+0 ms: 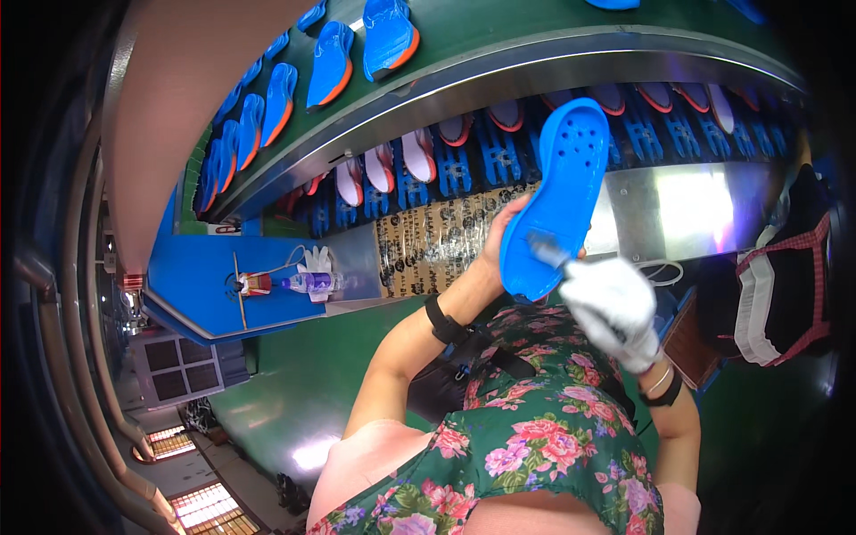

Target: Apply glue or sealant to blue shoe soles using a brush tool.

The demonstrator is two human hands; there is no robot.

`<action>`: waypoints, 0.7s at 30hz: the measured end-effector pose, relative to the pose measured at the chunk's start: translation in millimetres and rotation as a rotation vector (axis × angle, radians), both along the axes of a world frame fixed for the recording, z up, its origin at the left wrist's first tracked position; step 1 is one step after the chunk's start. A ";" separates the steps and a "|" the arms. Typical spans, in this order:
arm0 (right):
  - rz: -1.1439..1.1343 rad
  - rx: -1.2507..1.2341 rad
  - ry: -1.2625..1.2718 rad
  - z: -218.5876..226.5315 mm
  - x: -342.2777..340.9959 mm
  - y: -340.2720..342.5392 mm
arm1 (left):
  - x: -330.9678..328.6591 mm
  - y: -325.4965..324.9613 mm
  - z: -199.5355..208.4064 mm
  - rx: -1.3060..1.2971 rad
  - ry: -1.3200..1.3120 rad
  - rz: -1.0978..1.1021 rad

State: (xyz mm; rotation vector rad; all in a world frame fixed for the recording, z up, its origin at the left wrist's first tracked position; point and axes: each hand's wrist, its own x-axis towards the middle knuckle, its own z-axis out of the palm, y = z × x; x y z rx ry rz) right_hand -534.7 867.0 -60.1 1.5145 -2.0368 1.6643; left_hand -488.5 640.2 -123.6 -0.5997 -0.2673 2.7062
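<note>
A blue shoe sole point(560, 192), cupped inside with a group of small holes near its far end, is held up in front of me. My bare left hand point(502, 234) grips it along its left edge, fingers mostly hidden behind it. My right hand point(615, 308), in a white glove and blurred by motion, is closed on a brush point(551, 251). The dark brush head touches the inside of the sole at its near end. Exact finger positions inside the glove are smeared.
Beyond a metal edge point(464, 71), a green conveyor belt point(481, 27) carries several blue soles point(330, 62) with orange rims. Below it sits a row of shoes point(416, 156) and blue holders. A bottle point(312, 283) and a white glove point(318, 260) lie on the blue table point(192, 285) at left.
</note>
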 end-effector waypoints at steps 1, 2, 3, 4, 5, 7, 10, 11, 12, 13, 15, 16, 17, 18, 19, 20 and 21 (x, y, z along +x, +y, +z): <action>0.083 0.005 -0.180 1.0 8.3 3.8 | -2.7 -1.9 3.0 -0.140 0.130 -0.043; 0.167 0.011 -0.360 0.6 12.4 5.1 | -5.9 -3.5 5.7 -0.281 0.260 -0.086; 0.213 -0.047 -0.522 -2.5 10.7 5.8 | -9.0 -3.4 8.5 -0.282 0.260 -0.088; 0.258 -0.105 -0.683 -4.6 8.8 6.8 | -12.8 -3.1 11.4 -0.267 0.274 -0.081; 0.198 -0.137 -0.817 -1.8 8.9 8.1 | -15.7 -2.8 14.0 -0.252 0.288 -0.075; 0.051 -0.032 -0.623 -4.5 3.9 4.0 | -22.8 -2.6 17.9 -0.285 0.286 -0.072; 0.195 -0.013 -0.832 -0.7 3.7 9.2 | -25.5 -2.8 14.4 -0.322 0.315 -0.062; 0.262 -0.008 -0.955 -5.0 -1.3 17.4 | -26.3 -2.7 12.9 -0.324 0.343 -0.060; 0.302 -0.118 -1.052 -12.9 -1.8 25.2 | -28.9 0.2 17.5 -0.318 0.344 -0.072; 0.296 -0.285 -1.168 -18.9 0.5 31.6 | -31.1 1.6 24.3 -0.346 0.329 -0.062; 0.236 -0.540 -1.310 -41.9 1.1 48.2 | -34.0 0.4 35.3 -0.427 0.347 -0.044; 0.193 -0.549 -1.328 -36.8 -2.4 55.9 | -34.7 -2.0 41.4 -0.417 0.348 -0.055; 0.116 -0.584 -1.360 -43.0 -2.5 62.5 | -35.8 -4.8 50.3 -0.424 0.434 -0.015; 0.029 -0.620 -1.385 -49.9 -1.6 70.3 | -39.5 -6.2 60.0 -0.422 0.524 0.020; -0.037 -0.661 -1.401 -51.7 0.3 77.5 | -47.1 -10.0 70.4 -0.442 0.597 -0.005; -0.061 -0.664 -1.393 -55.2 1.8 81.2 | -55.5 -16.7 82.1 -0.467 0.669 -0.024; -0.108 -0.639 -1.420 -57.8 1.9 82.5 | -68.8 -23.3 95.9 -0.445 0.804 -0.019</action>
